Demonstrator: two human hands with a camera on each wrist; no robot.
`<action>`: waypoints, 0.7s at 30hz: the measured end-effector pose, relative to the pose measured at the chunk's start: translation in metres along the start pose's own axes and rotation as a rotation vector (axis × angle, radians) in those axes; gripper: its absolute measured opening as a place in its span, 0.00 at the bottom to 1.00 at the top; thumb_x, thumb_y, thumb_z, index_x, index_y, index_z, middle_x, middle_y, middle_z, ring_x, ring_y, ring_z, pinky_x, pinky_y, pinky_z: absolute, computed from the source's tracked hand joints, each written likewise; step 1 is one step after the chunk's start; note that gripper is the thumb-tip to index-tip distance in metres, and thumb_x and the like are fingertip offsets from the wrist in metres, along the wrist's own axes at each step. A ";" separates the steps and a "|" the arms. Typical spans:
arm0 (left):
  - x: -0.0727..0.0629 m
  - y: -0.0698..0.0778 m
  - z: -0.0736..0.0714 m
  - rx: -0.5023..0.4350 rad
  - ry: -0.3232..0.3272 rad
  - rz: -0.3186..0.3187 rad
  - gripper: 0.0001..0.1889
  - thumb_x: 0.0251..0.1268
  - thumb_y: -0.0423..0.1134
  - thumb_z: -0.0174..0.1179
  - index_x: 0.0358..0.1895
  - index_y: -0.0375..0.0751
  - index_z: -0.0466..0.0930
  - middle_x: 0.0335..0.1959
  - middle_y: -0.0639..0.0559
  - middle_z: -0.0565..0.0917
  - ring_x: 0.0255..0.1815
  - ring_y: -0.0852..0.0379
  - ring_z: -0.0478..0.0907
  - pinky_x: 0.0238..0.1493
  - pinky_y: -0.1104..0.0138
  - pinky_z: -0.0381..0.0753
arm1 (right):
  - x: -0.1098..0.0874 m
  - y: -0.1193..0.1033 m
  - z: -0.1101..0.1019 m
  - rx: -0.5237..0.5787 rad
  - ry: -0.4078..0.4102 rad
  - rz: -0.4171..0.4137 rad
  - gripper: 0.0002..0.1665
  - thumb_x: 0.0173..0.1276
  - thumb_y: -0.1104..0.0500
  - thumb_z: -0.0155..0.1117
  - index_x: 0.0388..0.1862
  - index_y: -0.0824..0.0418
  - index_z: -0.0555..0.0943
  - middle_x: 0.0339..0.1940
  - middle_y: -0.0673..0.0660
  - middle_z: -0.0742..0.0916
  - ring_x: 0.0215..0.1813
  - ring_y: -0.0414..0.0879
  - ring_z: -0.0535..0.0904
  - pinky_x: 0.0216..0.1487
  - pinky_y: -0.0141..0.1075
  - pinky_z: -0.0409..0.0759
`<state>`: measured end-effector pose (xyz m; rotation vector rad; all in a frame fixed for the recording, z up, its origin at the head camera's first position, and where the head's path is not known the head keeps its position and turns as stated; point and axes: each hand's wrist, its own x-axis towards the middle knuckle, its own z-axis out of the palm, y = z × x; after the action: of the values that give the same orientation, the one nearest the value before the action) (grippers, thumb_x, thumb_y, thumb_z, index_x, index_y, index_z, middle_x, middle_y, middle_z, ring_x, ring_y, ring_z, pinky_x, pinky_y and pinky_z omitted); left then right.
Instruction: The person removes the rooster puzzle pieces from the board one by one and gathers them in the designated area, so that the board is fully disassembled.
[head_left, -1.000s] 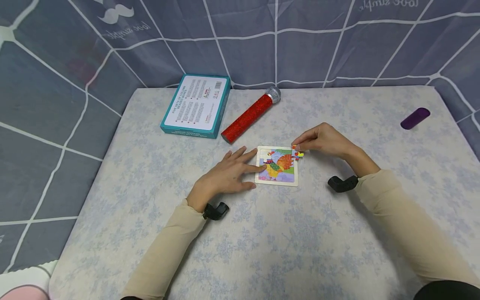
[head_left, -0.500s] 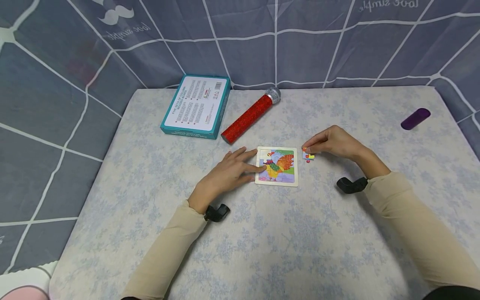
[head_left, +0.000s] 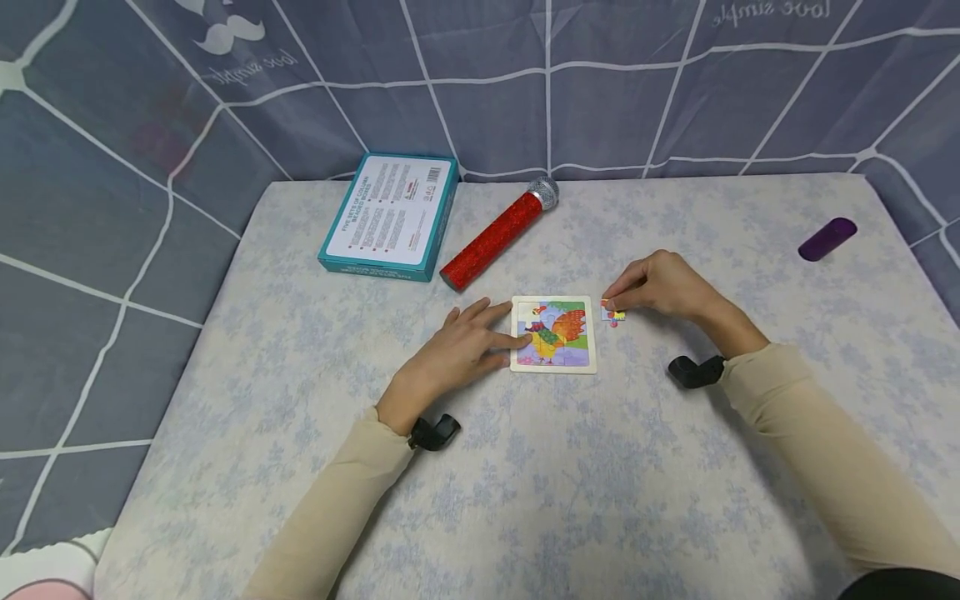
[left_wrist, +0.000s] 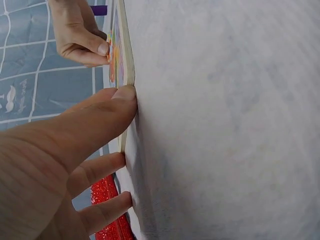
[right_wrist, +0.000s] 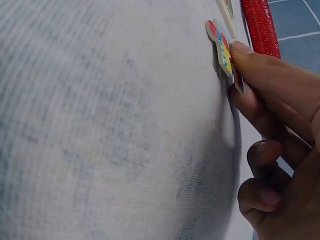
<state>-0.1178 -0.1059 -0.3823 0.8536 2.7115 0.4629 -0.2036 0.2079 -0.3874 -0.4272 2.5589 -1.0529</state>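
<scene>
A square jigsaw puzzle (head_left: 551, 335) with a pale frame and a colourful rooster picture lies mid-table. Its upper left corner shows a pale bare patch. My left hand (head_left: 467, 343) lies along its left side, fingers spread, one fingertip over the picture. In the left wrist view, the thumb (left_wrist: 107, 112) touches the frame's edge. Just right of the frame's upper corner, my right hand (head_left: 660, 283) pinches a puzzle piece (head_left: 613, 316) between thumb and fingertips. The right wrist view shows that piece (right_wrist: 225, 50), red, yellow and blue, tilted close over the cloth, with the other fingers curled beneath.
Behind the puzzle lie a red glittery microphone (head_left: 495, 242) and a teal-edged box (head_left: 390, 212) with a white printed label. A purple cylinder (head_left: 827, 239) is at the far right. A grey-blue curtain (head_left: 600, 108) hangs along the table's back edge.
My right hand has drawn the puzzle piece rightward, off the puzzle's upper right corner to beside the frame. The left thumb has moved in closer to the frame.
</scene>
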 end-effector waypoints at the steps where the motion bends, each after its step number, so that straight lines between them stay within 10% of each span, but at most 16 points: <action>1: 0.000 0.000 0.000 -0.003 0.001 0.003 0.23 0.67 0.41 0.64 0.65 0.57 0.77 0.76 0.43 0.60 0.77 0.37 0.51 0.68 0.36 0.54 | 0.000 0.000 0.000 -0.008 0.008 -0.009 0.07 0.56 0.55 0.78 0.34 0.55 0.92 0.36 0.50 0.89 0.39 0.45 0.75 0.36 0.32 0.69; 15: 0.001 -0.001 0.000 -0.040 -0.006 -0.012 0.23 0.67 0.41 0.64 0.64 0.59 0.77 0.77 0.44 0.59 0.77 0.38 0.49 0.70 0.37 0.51 | 0.003 -0.014 -0.002 -0.096 0.056 0.006 0.07 0.58 0.57 0.76 0.35 0.56 0.91 0.36 0.53 0.90 0.40 0.47 0.76 0.38 0.38 0.68; 21: 0.001 -0.001 0.000 -0.044 -0.015 -0.007 0.23 0.67 0.41 0.64 0.64 0.59 0.77 0.77 0.43 0.59 0.77 0.36 0.49 0.69 0.35 0.51 | 0.015 -0.030 0.017 -0.038 -0.056 -0.189 0.14 0.59 0.63 0.74 0.45 0.59 0.89 0.42 0.53 0.86 0.34 0.48 0.72 0.33 0.35 0.68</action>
<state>-0.1191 -0.1065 -0.3826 0.8331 2.6797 0.5107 -0.2056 0.1716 -0.3799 -0.7103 2.5308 -1.0409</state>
